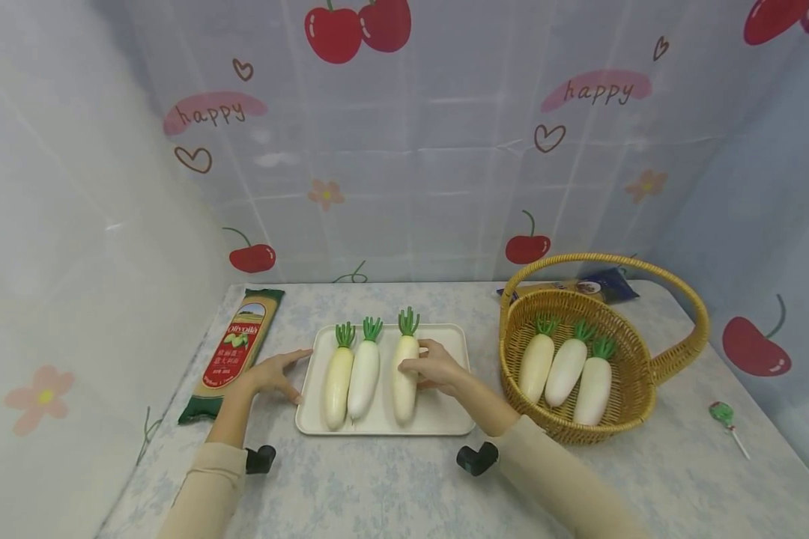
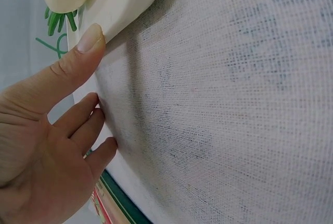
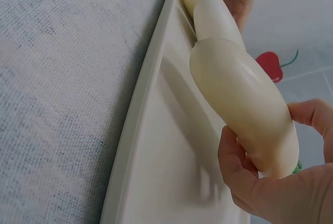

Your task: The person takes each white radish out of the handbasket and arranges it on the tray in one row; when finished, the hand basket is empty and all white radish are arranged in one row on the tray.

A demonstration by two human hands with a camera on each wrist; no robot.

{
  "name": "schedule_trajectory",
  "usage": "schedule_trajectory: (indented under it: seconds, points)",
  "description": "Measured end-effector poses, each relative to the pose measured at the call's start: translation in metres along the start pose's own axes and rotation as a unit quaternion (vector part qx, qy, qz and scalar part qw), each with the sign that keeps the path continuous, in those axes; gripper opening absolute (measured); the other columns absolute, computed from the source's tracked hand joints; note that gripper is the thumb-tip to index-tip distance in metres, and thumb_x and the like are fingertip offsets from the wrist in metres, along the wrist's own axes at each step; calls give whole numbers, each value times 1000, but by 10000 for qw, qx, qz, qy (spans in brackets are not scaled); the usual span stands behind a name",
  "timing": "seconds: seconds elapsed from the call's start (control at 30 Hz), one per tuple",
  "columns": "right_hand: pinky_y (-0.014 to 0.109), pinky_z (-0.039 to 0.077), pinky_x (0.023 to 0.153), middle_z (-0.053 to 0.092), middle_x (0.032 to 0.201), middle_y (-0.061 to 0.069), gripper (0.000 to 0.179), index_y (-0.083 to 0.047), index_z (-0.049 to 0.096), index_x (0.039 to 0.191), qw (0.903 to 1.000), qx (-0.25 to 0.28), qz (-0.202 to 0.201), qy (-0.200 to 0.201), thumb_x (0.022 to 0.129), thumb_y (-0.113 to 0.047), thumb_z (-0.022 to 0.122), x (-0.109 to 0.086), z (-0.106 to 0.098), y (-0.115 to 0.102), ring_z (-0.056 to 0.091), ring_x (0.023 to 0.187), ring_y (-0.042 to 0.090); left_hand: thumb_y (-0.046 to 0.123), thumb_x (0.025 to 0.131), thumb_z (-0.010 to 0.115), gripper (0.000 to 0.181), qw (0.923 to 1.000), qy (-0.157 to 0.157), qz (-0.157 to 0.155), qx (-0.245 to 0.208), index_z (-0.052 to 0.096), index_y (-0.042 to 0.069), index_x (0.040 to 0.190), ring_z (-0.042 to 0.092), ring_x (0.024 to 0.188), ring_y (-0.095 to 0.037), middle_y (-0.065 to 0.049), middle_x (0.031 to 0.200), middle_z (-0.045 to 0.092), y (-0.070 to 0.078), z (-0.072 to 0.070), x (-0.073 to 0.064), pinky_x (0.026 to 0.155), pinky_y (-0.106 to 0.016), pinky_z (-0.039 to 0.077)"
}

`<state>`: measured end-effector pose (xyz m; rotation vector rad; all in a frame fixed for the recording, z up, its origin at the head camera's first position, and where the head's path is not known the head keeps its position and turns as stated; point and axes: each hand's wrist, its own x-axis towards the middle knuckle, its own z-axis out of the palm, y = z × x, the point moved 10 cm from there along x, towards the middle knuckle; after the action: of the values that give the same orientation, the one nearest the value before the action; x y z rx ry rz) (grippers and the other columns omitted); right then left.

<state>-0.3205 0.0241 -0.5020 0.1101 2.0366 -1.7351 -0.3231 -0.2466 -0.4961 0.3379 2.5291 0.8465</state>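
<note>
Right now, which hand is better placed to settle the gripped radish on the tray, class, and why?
Probably the right hand: its fingers already hold the radish over the tray. The left hand holds nothing and is at the tray's left edge, beyond two other radishes.

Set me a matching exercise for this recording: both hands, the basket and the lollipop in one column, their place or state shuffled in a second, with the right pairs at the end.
Things
1. Right hand
2. Left hand
3. Basket
4. Lollipop

Place or state
A. Has three white radishes inside
B. Lies on the table, to the right of the wicker
C. Beside the left edge of the tray, gripping nothing
D. Grips a single radish over the tray

Pairs: 1-D, 2-C, 3-A, 4-B
</note>
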Motion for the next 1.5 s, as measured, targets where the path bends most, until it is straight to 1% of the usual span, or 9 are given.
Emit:
schedule_trajectory:
  seconds: [0.1, 0.2, 0.37, 0.5, 0.73, 0.87, 1.03, 1.27, 1.5]
  points:
    - [44, 56, 77, 49, 127, 27, 80, 4, 28, 142, 10000, 72, 28, 18, 75, -6, 70, 3, 2, 1, 61, 97, 35, 13, 62, 88, 100, 10000, 21, 6, -2, 33, -2, 144, 24, 133, -50, -34, 145, 27, 0, 0, 0, 107, -60, 27]
    - [44, 56, 77, 48, 127, 27, 79, 3, 28, 142, 9999, 149, 64, 52, 75, -6, 70, 6, 4, 2, 59, 100, 36, 13, 61, 88, 100, 10000, 33, -4, -24, 33, -2, 144, 25, 133, -50, -34, 145, 27, 0, 0, 0, 107, -60, 27]
    - [44, 57, 74, 45, 130, 29, 77, 4, 29, 141, 9998, 103, 37, 158, 76, -5, 70, 12, 7, 3, 57, 105, 39, 13, 61, 88, 100, 10000, 46, -17, 3, 34, -2, 143, 24, 133, -51, -35, 144, 27, 0, 0, 0, 106, -61, 27]
    - [44, 57, 72, 44, 133, 28, 77, 5, 29, 141, 9997, 18, 66, 239, 77, -7, 70, 16, 7, 4, 57, 107, 39, 14, 61, 88, 100, 10000, 57, -62, 12, 34, -1, 144, 25, 133, -51, -35, 144, 28, -1, 1, 0, 106, -60, 28]
    - [43, 57, 73, 44, 132, 28, 77, 5, 29, 140, 9995, -17, 88, 297, 77, -7, 71, 16, 10, 0, 57, 107, 38, 15, 62, 88, 100, 9999, 63, -137, 25, 34, 0, 144, 25, 133, -50, -34, 145, 28, -3, 1, 0, 106, -60, 28]
    - [44, 57, 73, 43, 134, 27, 79, 4, 27, 141, 9996, 27, 74, 277, 77, -7, 71, 18, 12, 0, 57, 107, 39, 14, 62, 88, 100, 9999, 50, -112, 45, 33, 0, 144, 26, 133, -50, -34, 144, 28, -3, 2, 1, 106, -60, 28]
    - [43, 57, 73, 43, 134, 28, 81, 4, 25, 143, 9998, 52, 29, 212, 77, -7, 71, 21, 16, 0, 59, 104, 38, 14, 61, 88, 100, 10000, 41, -66, 40, 33, -1, 144, 26, 132, -51, -35, 144, 28, -1, 1, 0, 106, -60, 28]
    - [42, 58, 71, 43, 136, 28, 83, 4, 24, 144, 9998, -102, 35, 138, 77, -9, 72, 25, 20, 0, 61, 101, 37, 14, 62, 88, 101, 10000, 27, -14, -6, 33, -2, 144, 26, 132, -51, -35, 144, 28, -1, 1, 0, 106, -59, 28]
    - [42, 58, 69, 48, 129, 26, 78, 3, 29, 141, 9998, -120, 51, 126, 77, -8, 72, 26, 22, -1, 62, 96, 36, 14, 62, 88, 100, 10000, 42, 10, -5, 33, -2, 144, 26, 133, -51, -35, 144, 28, -1, 1, 1, 106, -59, 28]
